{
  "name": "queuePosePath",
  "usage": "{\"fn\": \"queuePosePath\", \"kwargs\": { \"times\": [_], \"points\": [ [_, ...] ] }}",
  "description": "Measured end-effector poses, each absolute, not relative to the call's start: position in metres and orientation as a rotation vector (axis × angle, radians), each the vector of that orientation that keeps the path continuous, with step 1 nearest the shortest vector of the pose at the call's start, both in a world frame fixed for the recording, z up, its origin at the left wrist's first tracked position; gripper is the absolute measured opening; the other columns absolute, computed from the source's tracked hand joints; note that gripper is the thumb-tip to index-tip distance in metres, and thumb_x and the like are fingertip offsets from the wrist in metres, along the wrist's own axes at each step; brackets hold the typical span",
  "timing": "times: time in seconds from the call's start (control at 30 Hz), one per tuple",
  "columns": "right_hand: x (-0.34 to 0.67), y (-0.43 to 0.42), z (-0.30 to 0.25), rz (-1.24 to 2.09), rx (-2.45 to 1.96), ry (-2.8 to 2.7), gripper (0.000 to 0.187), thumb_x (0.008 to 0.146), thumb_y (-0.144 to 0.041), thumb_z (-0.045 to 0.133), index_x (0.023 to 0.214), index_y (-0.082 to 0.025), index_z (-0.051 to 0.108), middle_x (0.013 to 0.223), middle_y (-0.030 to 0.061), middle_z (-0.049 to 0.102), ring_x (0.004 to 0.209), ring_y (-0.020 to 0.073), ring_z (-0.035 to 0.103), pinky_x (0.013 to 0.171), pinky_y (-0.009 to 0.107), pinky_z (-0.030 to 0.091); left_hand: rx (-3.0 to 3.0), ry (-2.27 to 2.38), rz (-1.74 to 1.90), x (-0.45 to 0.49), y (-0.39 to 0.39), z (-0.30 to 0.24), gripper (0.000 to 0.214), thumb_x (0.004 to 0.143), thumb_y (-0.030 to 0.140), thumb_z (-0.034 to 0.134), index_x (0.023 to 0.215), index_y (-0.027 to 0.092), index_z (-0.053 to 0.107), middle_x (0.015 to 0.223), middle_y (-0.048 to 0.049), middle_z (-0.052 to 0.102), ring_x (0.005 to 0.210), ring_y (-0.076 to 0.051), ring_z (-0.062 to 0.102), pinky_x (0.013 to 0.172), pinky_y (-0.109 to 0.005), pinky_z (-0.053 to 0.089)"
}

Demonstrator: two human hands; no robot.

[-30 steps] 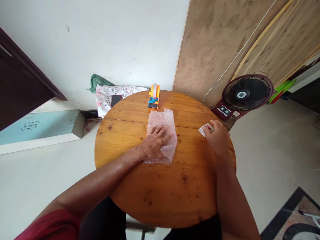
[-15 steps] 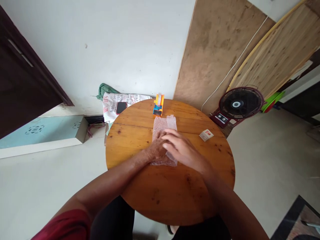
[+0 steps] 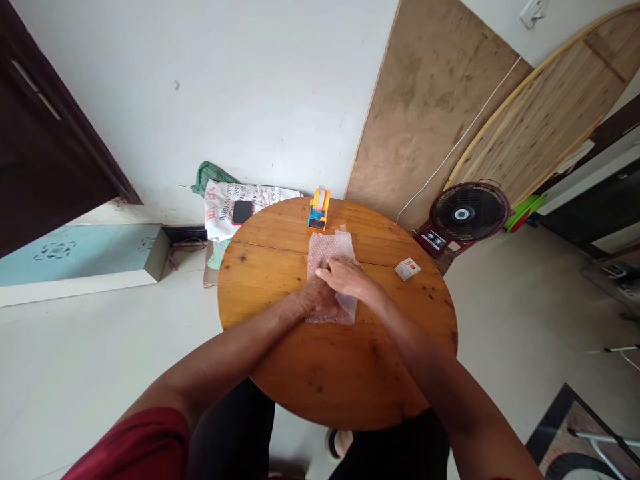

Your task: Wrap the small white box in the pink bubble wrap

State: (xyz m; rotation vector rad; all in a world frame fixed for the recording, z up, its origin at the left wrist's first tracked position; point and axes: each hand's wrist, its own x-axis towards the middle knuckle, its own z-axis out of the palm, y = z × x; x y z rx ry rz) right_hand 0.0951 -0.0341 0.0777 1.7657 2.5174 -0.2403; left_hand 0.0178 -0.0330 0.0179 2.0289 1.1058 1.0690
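Note:
A flat bubble-wrap packet (image 3: 320, 247) lies on the round wooden table (image 3: 267, 283), with a strip of clear tape along its right side. My left hand (image 3: 323, 298) rests flat on the packet, its fingers partly hidden under the other hand. My right hand (image 3: 346, 275) lies across the back of the left, fingers stretched out and pointing left. Neither hand grasps anything. Just beyond the packet stands an orange and blue tape dispenser (image 3: 319, 210) holding a roll of clear tape.
A small printed card (image 3: 407, 269) lies on the table's right side. Behind it on the floor stands a dark red fan (image 3: 467, 212). At the table's back left, a white printed sack (image 3: 220, 210) carries a dark phone-like slab (image 3: 243, 213). A white wall rises behind the table.
My right hand has settled lower onto the left hand, its fingers now closer together. The camera view has shifted slightly. The packet and dispenser stay in place on the table.

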Motion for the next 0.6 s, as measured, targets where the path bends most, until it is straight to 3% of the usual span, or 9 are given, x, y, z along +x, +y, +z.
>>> {"fn": "queuePosePath", "kwargs": {
  "times": [0.1,0.17,0.27,0.4,0.5,0.6],
  "points": [
    [0.137,-0.041,0.068,-0.251,1.805,2.555,0.036,0.095,-0.045,0.046,0.107,-0.019,0.067,0.116,0.0130,0.069,0.114,0.0263,0.061,0.098,0.040,0.045,2.391,1.057,0.690,-0.003,-0.041,0.005,0.072,0.067,0.050,0.075,0.127,0.012,0.064,0.138,-0.0162,0.055,0.133,-0.039,0.043,0.115,-0.051,0.028],
    [0.162,-0.045,0.059,-0.365,1.823,2.621,0.041,0.093,-0.042,0.050,0.124,-0.017,0.060,0.131,0.0142,0.062,0.126,0.0263,0.054,0.104,0.041,0.043,2.593,1.057,0.432,-0.010,-0.041,0.001,0.082,0.069,0.055,0.074,0.138,0.015,0.054,0.150,-0.0201,0.042,0.142,-0.045,0.029,0.116,-0.060,0.018],
    [0.192,-0.052,0.044,-0.557,1.903,2.744,0.044,0.094,-0.034,0.047,0.135,-0.019,0.052,0.142,0.0125,0.055,0.133,0.0235,0.050,0.109,0.042,0.040,2.670,1.061,0.335,-0.012,-0.037,-0.002,0.083,0.077,0.062,0.064,0.145,0.019,0.046,0.153,-0.0207,0.037,0.146,-0.046,0.023,0.116,-0.064,0.013],
    [0.213,-0.057,0.030,-0.753,1.918,2.784,0.058,0.087,-0.031,0.055,0.143,-0.021,0.044,0.152,0.0129,0.044,0.142,0.0253,0.040,0.115,0.047,0.034,2.694,1.040,0.336,-0.012,-0.032,-0.004,0.087,0.076,0.069,0.061,0.146,0.020,0.046,0.154,-0.0202,0.036,0.146,-0.046,0.022,0.116,-0.064,0.013],
    [0.220,-0.057,0.026,-0.771,1.809,2.800,0.070,0.079,-0.029,0.064,0.145,-0.020,0.043,0.156,0.0142,0.037,0.146,0.0285,0.032,0.117,0.050,0.030,2.705,1.021,0.299,-0.015,-0.030,-0.004,0.090,0.076,0.072,0.060,0.147,0.019,0.044,0.155,-0.0202,0.034,0.147,-0.045,0.020,0.117,-0.061,0.013],
    [0.222,-0.057,0.025,-0.709,1.771,2.813,0.070,0.079,-0.032,0.067,0.145,-0.020,0.044,0.156,0.0141,0.038,0.146,0.0300,0.032,0.117,0.051,0.029,2.701,1.015,0.261,-0.018,-0.028,-0.001,0.092,0.075,0.074,0.059,0.148,0.020,0.043,0.157,-0.0194,0.033,0.148,-0.044,0.019,0.118,-0.060,0.013]
  ]
}}
